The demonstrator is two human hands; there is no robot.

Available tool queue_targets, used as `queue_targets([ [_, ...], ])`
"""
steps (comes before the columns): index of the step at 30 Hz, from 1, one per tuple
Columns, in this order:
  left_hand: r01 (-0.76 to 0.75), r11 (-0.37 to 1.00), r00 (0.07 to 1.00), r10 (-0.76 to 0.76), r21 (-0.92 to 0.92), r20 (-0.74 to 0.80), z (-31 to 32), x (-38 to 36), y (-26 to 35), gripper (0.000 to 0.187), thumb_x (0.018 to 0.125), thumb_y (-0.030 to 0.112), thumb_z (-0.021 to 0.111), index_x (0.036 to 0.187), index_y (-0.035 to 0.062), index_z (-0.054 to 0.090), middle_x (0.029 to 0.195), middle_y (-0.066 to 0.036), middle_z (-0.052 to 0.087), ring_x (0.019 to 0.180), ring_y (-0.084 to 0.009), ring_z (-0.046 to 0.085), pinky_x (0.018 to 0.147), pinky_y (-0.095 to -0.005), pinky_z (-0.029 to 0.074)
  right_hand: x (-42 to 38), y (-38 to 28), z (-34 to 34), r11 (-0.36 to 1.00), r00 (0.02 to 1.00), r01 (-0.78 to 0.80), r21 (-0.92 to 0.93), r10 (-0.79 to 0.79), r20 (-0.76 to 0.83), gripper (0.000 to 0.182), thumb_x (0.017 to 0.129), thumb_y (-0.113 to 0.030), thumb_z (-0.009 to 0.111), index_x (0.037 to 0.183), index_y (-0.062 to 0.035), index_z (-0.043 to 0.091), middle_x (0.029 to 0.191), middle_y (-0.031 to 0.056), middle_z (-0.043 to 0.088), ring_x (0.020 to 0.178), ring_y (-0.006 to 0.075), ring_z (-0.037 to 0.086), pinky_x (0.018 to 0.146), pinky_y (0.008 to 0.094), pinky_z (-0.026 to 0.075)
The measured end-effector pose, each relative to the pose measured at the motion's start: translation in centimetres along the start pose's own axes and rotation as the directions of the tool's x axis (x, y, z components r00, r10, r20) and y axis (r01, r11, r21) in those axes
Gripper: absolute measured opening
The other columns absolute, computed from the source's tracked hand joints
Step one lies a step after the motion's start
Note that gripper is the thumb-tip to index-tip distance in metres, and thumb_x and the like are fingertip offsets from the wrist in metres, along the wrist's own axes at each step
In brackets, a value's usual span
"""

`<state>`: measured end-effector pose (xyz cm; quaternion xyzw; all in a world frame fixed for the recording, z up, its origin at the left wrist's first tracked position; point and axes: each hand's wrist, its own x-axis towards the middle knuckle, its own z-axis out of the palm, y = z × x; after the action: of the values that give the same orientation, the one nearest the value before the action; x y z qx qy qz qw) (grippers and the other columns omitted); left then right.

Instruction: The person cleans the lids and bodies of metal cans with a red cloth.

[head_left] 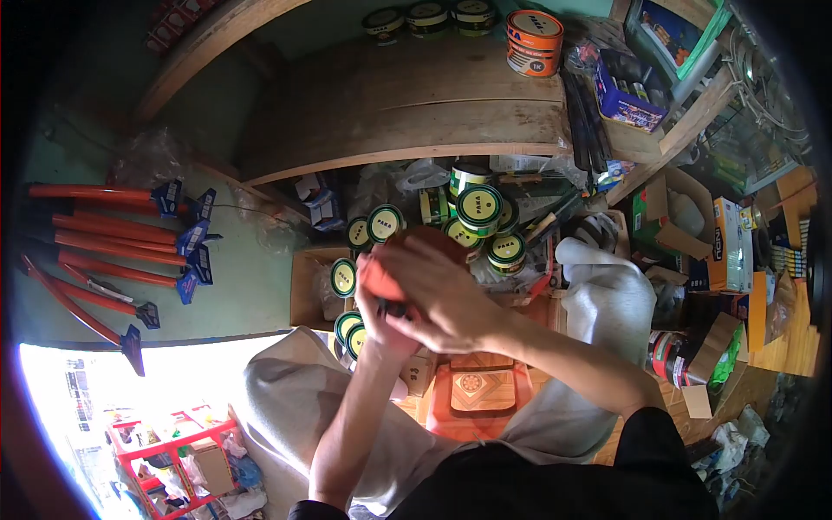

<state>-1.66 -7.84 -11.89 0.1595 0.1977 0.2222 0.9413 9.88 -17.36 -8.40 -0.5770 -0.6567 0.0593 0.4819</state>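
Both of my hands are together at the middle of the head view, around a red cloth-like bundle [373, 277] with a small dark part near its lower edge. My left hand [381, 325] grips it from below, fingers curled round it. Across its top lies my right hand [446, 290], fingers bent over the red surface and largely covering it. I cannot tell what is inside the bundle. Just beyond my hands are several green-and-cream PAKA cans [479, 208], some stacked. Another PAKA can [344, 277] is at the left, close to my left hand.
A wooden shelf [407, 130] spans the back, with an orange PAKA can [533, 43] on it. Red-handled tools [121, 238] hang at the left. An open cardboard box [676, 217] stands right. Below my hands is a red stool [481, 416] between my knees.
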Motion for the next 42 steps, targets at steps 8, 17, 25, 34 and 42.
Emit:
queue_targets([
  [8, 0.171, 0.964, 0.983, -0.153, 0.205, -0.097, 2.6, -0.4, 1.1, 0.062, 0.097, 0.058, 0.045, 0.139, 0.014, 0.054, 0.139, -0.012, 0.058, 0.127, -0.0312, 0.056, 0.111, -0.052, 0.041, 0.3, 3.3, -3.3, 0.968, 0.994, 0.036, -0.25, -0.009, 0.109, 0.064, 0.087, -0.032, 0.069, 0.146, -0.0159, 0.052, 0.161, 0.0109, 0.034, 0.151, 0.0356, 0.026, 0.122, 0.056, 0.02],
  [17, -0.014, 0.997, 0.986, 0.027, 0.079, -0.167, -2.2, -0.9, 1.6, 0.062, 0.094, 0.061, 0.047, 0.136, 0.0175, 0.058, 0.135, -0.008, 0.061, 0.125, -0.0265, 0.057, 0.109, -0.0511, 0.041, 0.2, 0.0, -0.1, 0.99, 0.957, 0.139, 0.009, -0.137, 0.257, 0.065, 0.093, -0.039, 0.067, 0.151, -0.0192, 0.046, 0.159, 0.0078, 0.038, 0.15, 0.0293, 0.03, 0.125, 0.0504, 0.02],
  [25, 0.101, 0.994, 0.989, -0.096, 0.045, -0.111, 2.5, -0.9, 2.7, 0.072, 0.095, 0.067, 0.037, 0.143, 0.0162, 0.053, 0.144, -0.012, 0.055, 0.132, -0.0328, 0.051, 0.111, -0.0538, 0.038, 0.6, 5.5, -2.5, 0.961, 0.991, -0.131, 0.242, 0.132, 0.012, 0.057, 0.102, -0.043, 0.055, 0.147, -0.0097, 0.047, 0.146, 0.0093, 0.053, 0.137, 0.0216, 0.046, 0.114, 0.0368, 0.036],
  [34, -0.334, 0.191, 0.856, 0.471, 0.923, 0.212, 5.0, 0.0, 2.9, 0.075, 0.091, 0.039, 0.072, 0.149, 0.002, 0.042, 0.14, -0.018, 0.057, 0.124, -0.0253, 0.056, 0.108, -0.0376, 0.042, -0.7, 3.0, -0.7, -0.139, 0.602, -0.448, 0.883, 0.683, 0.413, 0.053, 0.107, -0.05, 0.042, 0.135, -0.0067, 0.054, 0.121, 0.0061, 0.064, 0.107, 0.0134, 0.062, 0.094, 0.031, 0.049],
  [42, -0.363, 0.333, 0.877, 0.437, 0.87, 0.198, 5.7, -0.5, 4.1, 0.08, 0.102, 0.061, 0.04, 0.154, 0.0017, 0.031, 0.148, -0.023, 0.046, 0.138, -0.0332, 0.046, 0.114, -0.0468, 0.037, -1.0, 1.9, -2.3, -0.412, 0.589, -0.295, 0.862, 0.632, 0.504, 0.059, 0.104, -0.053, 0.048, 0.139, -0.0053, 0.05, 0.126, 0.0114, 0.066, 0.108, 0.0203, 0.067, 0.093, 0.0365, 0.058],
])
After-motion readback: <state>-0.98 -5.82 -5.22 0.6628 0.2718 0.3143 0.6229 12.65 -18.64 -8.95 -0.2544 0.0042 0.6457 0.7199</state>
